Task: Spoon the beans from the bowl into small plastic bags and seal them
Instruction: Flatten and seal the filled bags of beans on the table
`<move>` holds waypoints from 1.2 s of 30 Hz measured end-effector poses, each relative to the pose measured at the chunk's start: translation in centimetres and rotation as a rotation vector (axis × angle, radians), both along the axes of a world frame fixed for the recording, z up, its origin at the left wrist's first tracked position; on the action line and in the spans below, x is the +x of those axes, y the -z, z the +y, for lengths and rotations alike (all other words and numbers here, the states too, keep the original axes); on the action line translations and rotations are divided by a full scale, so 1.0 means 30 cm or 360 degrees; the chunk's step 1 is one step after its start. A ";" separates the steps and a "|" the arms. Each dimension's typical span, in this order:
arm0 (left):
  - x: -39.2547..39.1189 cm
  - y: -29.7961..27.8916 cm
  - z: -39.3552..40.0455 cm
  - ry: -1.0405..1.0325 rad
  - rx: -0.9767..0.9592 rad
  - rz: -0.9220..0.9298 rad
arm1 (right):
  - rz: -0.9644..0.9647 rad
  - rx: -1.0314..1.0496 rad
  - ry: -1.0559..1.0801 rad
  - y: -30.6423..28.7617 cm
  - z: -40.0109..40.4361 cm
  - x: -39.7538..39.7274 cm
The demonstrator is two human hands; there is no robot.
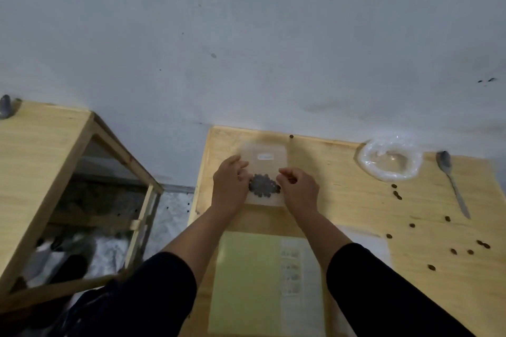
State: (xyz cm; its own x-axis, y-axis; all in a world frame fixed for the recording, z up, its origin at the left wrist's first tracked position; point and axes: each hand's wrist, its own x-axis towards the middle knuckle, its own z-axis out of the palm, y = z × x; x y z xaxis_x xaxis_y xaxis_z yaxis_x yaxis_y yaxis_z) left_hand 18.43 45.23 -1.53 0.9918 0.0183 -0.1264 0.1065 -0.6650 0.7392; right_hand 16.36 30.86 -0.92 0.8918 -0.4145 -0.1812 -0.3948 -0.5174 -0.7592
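Observation:
A small frosted plastic bag (265, 157) with a white label lies flat on the wooden table (342, 200), a clump of dark beans (263, 186) inside its lower half. My left hand (229, 183) pinches the bag's left edge beside the beans. My right hand (298, 189) pinches the right edge, fingers curled on the plastic. A clear bowl (390, 163) wrapped in plastic stands at the far right and looks empty of beans. A metal spoon (451, 180) lies on the table to its right.
Several loose beans (397, 194) lie scattered over the right side of the table. A pale green sheet (246, 282) and a stack of flat bags (294, 268) lie near me. A wooden shelf unit (46, 172) stands at left, across a floor gap.

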 end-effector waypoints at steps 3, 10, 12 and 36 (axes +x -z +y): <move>0.012 0.045 -0.021 0.0142 0.0077 -0.0032 | 0.0014 -0.0244 -0.0151 0.062 -0.020 0.028; -0.009 0.155 -0.035 0.0431 0.0555 -0.0199 | 0.0025 -0.0596 -0.0613 0.118 0.004 -0.012; -0.012 0.175 -0.038 0.0650 0.0798 -0.0211 | 0.0129 -0.0788 -0.0807 0.136 0.008 -0.020; -0.374 -0.073 -0.230 0.1155 0.0810 -0.0481 | 0.0342 -0.1161 -0.0349 -0.105 -0.234 -0.500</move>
State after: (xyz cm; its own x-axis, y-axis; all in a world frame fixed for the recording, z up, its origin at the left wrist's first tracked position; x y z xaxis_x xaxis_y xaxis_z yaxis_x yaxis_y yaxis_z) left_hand 7.20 38.33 0.66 0.7720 -0.6356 -0.0082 -0.6104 -0.7448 0.2694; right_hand 1.36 23.85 2.23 0.9432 -0.3139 -0.1088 -0.3258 -0.9382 -0.1170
